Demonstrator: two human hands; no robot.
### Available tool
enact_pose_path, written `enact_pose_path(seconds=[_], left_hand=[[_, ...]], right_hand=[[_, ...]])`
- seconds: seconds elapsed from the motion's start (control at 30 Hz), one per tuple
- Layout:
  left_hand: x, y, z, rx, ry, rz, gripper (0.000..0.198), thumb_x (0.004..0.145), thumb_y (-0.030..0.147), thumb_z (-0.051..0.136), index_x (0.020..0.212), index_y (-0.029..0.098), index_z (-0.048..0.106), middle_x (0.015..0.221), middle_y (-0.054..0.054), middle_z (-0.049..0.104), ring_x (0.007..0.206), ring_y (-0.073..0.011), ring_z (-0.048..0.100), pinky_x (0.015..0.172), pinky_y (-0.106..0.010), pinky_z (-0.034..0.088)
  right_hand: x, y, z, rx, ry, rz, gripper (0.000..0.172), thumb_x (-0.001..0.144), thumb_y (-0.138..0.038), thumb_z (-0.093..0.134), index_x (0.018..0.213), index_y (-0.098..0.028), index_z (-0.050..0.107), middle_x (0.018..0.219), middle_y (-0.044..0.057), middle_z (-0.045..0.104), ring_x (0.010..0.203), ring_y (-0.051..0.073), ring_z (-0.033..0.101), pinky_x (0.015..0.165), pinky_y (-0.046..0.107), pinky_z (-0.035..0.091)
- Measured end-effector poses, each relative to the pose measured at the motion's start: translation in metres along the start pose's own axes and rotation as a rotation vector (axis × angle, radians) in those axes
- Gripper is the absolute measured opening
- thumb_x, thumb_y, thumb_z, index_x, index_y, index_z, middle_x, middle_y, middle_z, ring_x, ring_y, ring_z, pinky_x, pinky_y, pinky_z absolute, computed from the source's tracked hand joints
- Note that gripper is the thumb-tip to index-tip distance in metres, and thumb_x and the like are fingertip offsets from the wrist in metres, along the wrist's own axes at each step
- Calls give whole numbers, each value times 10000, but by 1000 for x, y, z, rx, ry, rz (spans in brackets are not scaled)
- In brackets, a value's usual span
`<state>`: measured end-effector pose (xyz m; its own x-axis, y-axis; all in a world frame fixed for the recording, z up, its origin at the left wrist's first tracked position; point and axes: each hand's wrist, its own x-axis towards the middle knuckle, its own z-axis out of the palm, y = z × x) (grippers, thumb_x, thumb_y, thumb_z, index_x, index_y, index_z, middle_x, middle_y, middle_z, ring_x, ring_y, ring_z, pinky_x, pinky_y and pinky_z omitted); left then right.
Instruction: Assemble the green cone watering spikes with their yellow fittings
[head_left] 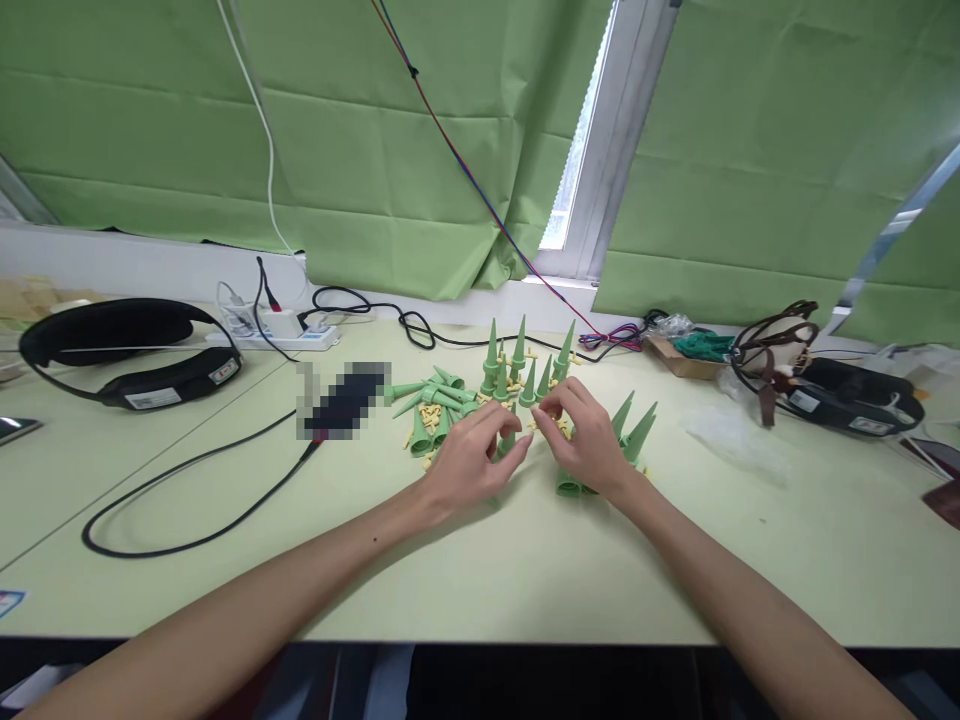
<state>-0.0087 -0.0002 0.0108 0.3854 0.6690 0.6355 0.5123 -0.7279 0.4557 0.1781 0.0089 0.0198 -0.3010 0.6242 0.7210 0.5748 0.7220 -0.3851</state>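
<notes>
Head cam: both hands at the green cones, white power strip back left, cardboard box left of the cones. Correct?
One error: the cardboard box is to the right of the green cones, as the head view shows. Left hand and right hand at the cones, white power strip back left: correct.

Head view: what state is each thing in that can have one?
Left hand, thumb and fingers apart
Right hand, fingers bent, hold unclear
Rear green cones, upright
Piled green cones, lying down
Yellow pieces, loose among piled cones
Power strip, plugs in it
Black cable, looped
Curtains, lowered, gap between
Cardboard box, open-topped
Clear plastic, crumpled
</notes>
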Motion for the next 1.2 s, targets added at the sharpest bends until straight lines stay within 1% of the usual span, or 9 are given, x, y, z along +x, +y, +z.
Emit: enact_pose_path(seconds=[0.1, 0.23, 0.37, 0.53, 0.7, 0.83, 1.03, 1.13, 1.2], left_hand=[[-2, -2, 2, 7, -57, 26, 182, 957, 328, 494, 912, 181, 591, 772, -12, 545, 574, -113, 446, 580, -265, 388], [0, -3, 1, 13, -81, 45, 197, 983, 284, 449, 932, 183, 610, 771, -16, 546, 633, -131, 488, 613, -270, 404], [2, -3, 1, 21, -62, 76, 210, 991, 236, 421, 899, 178, 600, 799, -35, 572, 719, -152, 536, 635, -269, 412], [3, -5, 0, 39, -5, 85, 182, 989, 200, 428, 953, 172, 604, 842, -46, 604, 752, -152, 555, 645, -262, 417], [3, -7, -1, 47, 40, 71, 172, 988, 195, 440, 964, 178, 609, 880, -46, 637, 765, -147, 577, 650, -258, 422], [3, -8, -1, 43, 32, 86, 168, 990, 194, 443, 975, 176, 610, 878, -45, 638, 780, -149, 581, 654, -256, 426], [3, -9, 0, 69, 77, 76, 133, 974, 216, 490, 931, 179, 609, 851, -23, 619, 667, -120, 547, 628, -247, 420], [3, -7, -1, 65, 96, 24, 112, 964, 224, 501, 910, 180, 588, 878, -13, 595, 583, -91, 488, 597, -243, 410], [2, -7, 0, 67, 103, -28, 69, 952, 223, 508, 942, 182, 563, 918, -14, 584, 576, -86, 481, 594, -244, 414]], right_hand=[[-1, -4, 1, 23, 17, -43, 106, 952, -201, 481, 848, -211, 503, 824, 39, 513, 747, 172, 508, 686, 309, 443], [-3, -5, 3, 24, 11, -55, 123, 955, -211, 487, 834, -217, 503, 788, 33, 524, 716, 168, 504, 655, 304, 439], [-3, -3, 4, 28, 23, -60, 129, 959, -226, 496, 831, -216, 509, 766, 25, 525, 699, 162, 510, 656, 298, 441], [-2, -4, 2, 23, 12, -20, 125, 978, -253, 481, 879, -215, 546, 777, 25, 525, 700, 161, 514, 674, 294, 446], [-2, -2, 3, 59, -43, 24, 147, 993, -263, 469, 951, -205, 597, 824, 31, 523, 697, 146, 516, 663, 275, 441], [-2, 2, 5, 91, -89, 1, 150, 996, -244, 462, 921, -196, 583, 804, 23, 525, 690, 140, 504, 642, 263, 419], [-2, 5, 6, 98, -50, -60, 168, 979, -221, 488, 826, -188, 549, 712, 3, 494, 642, 132, 461, 603, 259, 377], [-1, 8, 5, 90, -26, -41, 178, 974, -217, 492, 805, -188, 540, 685, -3, 491, 616, 128, 442, 589, 262, 363], [-1, 10, 4, 85, -12, -23, 186, 974, -220, 489, 798, -188, 540, 684, 1, 507, 616, 130, 449, 586, 265, 360]])
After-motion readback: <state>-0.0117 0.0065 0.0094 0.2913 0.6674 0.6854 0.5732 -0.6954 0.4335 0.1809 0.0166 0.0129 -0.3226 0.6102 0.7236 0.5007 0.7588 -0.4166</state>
